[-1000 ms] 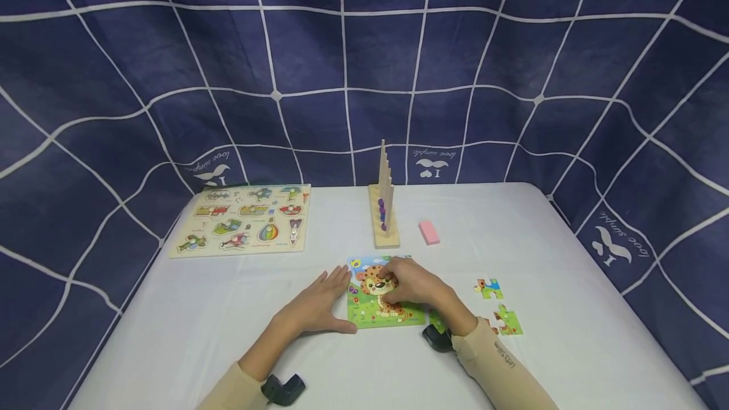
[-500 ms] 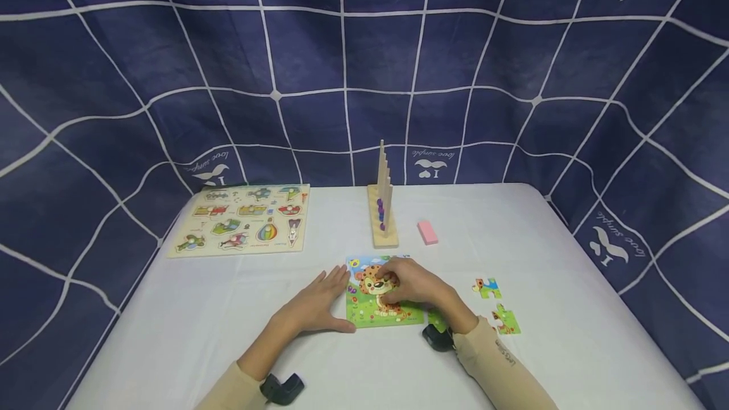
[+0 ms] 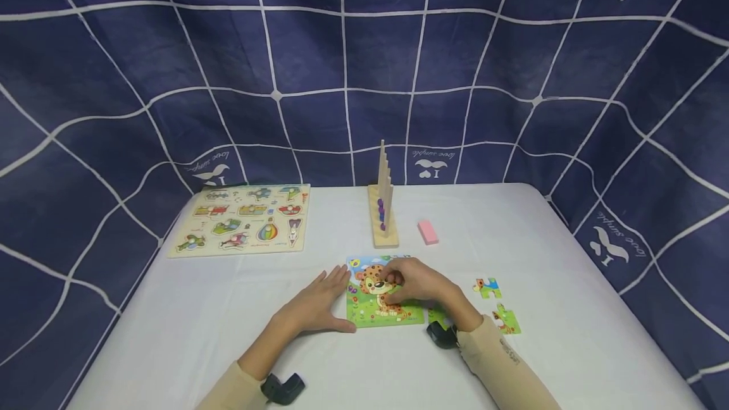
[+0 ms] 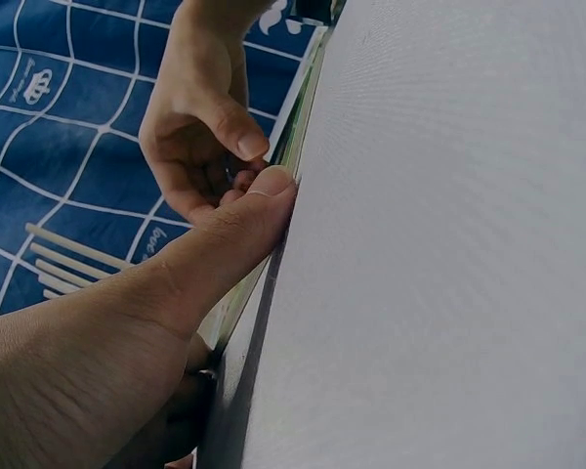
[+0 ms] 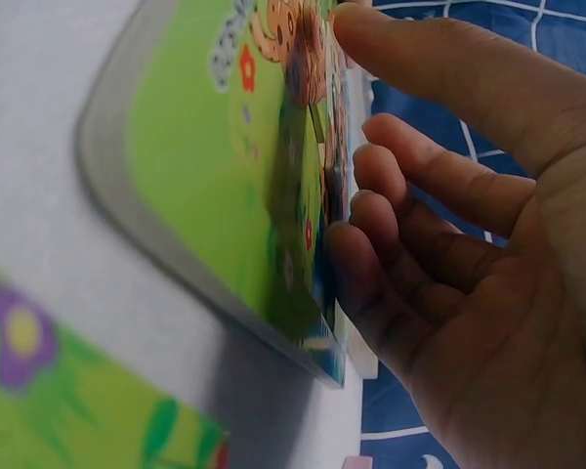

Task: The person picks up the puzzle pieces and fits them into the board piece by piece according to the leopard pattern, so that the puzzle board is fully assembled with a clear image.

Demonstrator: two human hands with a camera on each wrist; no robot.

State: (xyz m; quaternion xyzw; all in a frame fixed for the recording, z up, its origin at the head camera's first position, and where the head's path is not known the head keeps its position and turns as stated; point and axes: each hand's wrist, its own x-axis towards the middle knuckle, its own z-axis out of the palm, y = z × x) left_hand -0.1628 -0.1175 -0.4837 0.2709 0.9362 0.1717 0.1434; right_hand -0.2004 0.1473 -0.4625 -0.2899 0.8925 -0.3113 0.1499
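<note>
A square jigsaw puzzle (image 3: 364,309) with a spotted leopard cub on green grass lies flat on the white table. My left hand (image 3: 314,305) rests at its left edge, fingers stretched along the side and thumb at the near-left corner. Over the puzzle's right half is my right hand (image 3: 418,282), its thumb and bent fingertips at the picture. In the right wrist view the thumb (image 5: 420,49) stands apart from the curled fingers (image 5: 371,210), with nothing visible between them. The hand covers the puzzle's upper right part.
Loose puzzle pieces lie to the right, one blue and orange (image 3: 487,288), one green (image 3: 507,319), another green piece (image 3: 437,316) by the right wrist. Behind stand a wooden peg rack (image 3: 387,240) and a pink block (image 3: 428,232). A vehicle puzzle board (image 3: 239,220) lies at back left.
My right hand and wrist have shifted slightly to the right, with the fingers still over the puzzle. The left hand stays at the puzzle's left edge.
</note>
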